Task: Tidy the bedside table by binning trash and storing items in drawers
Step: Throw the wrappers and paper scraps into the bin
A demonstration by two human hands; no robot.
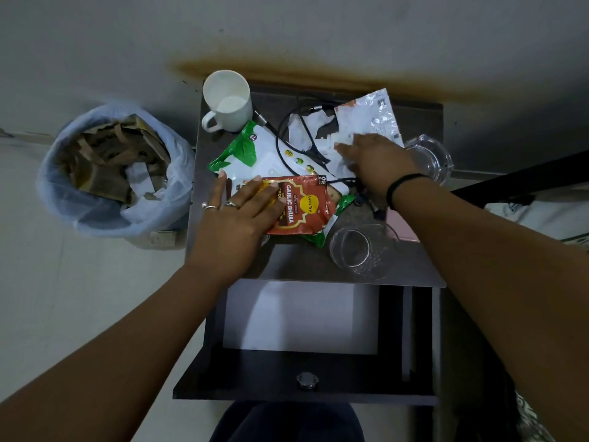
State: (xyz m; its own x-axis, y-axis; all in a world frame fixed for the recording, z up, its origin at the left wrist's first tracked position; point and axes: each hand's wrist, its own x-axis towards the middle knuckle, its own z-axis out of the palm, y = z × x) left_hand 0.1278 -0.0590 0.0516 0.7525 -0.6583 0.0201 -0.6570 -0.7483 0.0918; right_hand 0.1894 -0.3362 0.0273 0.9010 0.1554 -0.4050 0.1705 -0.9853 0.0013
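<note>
My left hand (236, 218) lies flat on the left end of a red snack packet (306, 205) marked "Garlic Bhujia", which rests on a white and green wrapper (251, 154). My right hand (373, 157) reaches over a crumpled white torn wrapper (366, 119) at the back of the dark bedside table (414, 266), fingertips touching it. A black cable (283, 151) loops across the wrappers. The top drawer (302, 317) stands pulled out below the table top, with a white floor and a metal knob (307, 380).
A bin with a pale blue liner (105, 173) holding brown paper scraps stands on the floor left of the table. A white mug (228, 102) sits at the back left corner. One clear glass (363, 250) stands near the front edge, another (430, 157) at the right edge.
</note>
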